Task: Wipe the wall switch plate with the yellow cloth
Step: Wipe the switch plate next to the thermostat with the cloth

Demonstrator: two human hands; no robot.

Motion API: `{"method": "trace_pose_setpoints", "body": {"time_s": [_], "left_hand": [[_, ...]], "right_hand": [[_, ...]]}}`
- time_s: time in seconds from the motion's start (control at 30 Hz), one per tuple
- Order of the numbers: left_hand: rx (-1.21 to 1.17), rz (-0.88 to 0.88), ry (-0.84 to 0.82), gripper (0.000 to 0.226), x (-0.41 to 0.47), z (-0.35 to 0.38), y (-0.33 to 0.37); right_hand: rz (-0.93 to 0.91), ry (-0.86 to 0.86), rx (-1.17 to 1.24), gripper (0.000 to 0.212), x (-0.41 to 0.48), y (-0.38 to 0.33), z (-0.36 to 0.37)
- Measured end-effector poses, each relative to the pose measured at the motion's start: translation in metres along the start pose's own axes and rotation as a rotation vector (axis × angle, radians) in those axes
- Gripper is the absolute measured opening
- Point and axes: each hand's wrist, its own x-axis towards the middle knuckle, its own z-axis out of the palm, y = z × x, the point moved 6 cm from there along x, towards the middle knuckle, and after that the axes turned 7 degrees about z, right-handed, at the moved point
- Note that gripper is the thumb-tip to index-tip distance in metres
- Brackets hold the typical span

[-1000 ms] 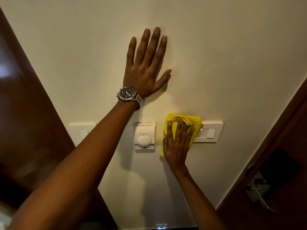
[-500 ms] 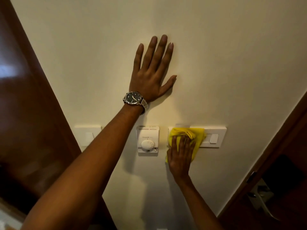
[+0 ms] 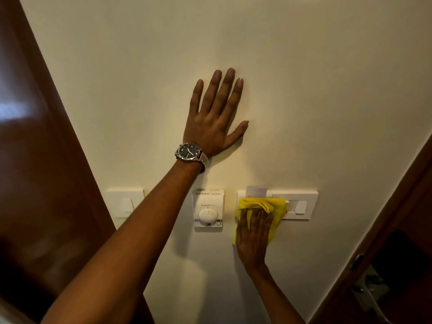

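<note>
A white wall switch plate is mounted on the cream wall at the lower right. My right hand presses a crumpled yellow cloth flat against the plate's left half, hiding that part; the plate's right half with a rocker shows. A small card slot sticks up above the plate's top edge. My left hand, with a wristwatch on the wrist, lies flat on the bare wall above, fingers spread, holding nothing.
A white round-dial thermostat sits just left of the cloth. Another white switch plate is further left, partly behind my left forearm. Dark wooden door panels flank the wall; a metal door handle shows at the lower right.
My right hand has slid the cloth down the plate, uncovering its top edge and the card slot. The view has shifted, so everything sits lower in the frame. My left hand stays on the wall.
</note>
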Motion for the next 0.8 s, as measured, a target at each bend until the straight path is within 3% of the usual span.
{"method": "trace_pose_setpoints", "body": {"time_s": [0.13, 0.3, 0.5, 0.67, 0.8], "left_hand": [[0.000, -0.005, 0.006, 0.077, -0.001, 0.003, 0.000], [0.007, 0.008, 0.001, 0.077, -0.002, 0.004, -0.001], [0.023, 0.009, 0.017, 0.079, -0.003, 0.009, -0.003], [0.019, 0.021, 0.008, 0.078, -0.003, 0.004, -0.002], [0.025, 0.018, 0.027, 0.079, -0.006, 0.007, -0.001]], "right_hand": [[-0.001, -0.054, 0.032, 0.058, 0.021, -0.001, 0.001], [-0.113, -0.117, -0.032, 0.056, -0.033, 0.013, 0.008], [0.050, -0.115, 0.052, 0.063, -0.001, -0.005, 0.009], [-0.046, -0.136, -0.003, 0.063, -0.042, 0.015, 0.011], [-0.004, -0.126, -0.004, 0.063, -0.012, -0.002, 0.010]]}}
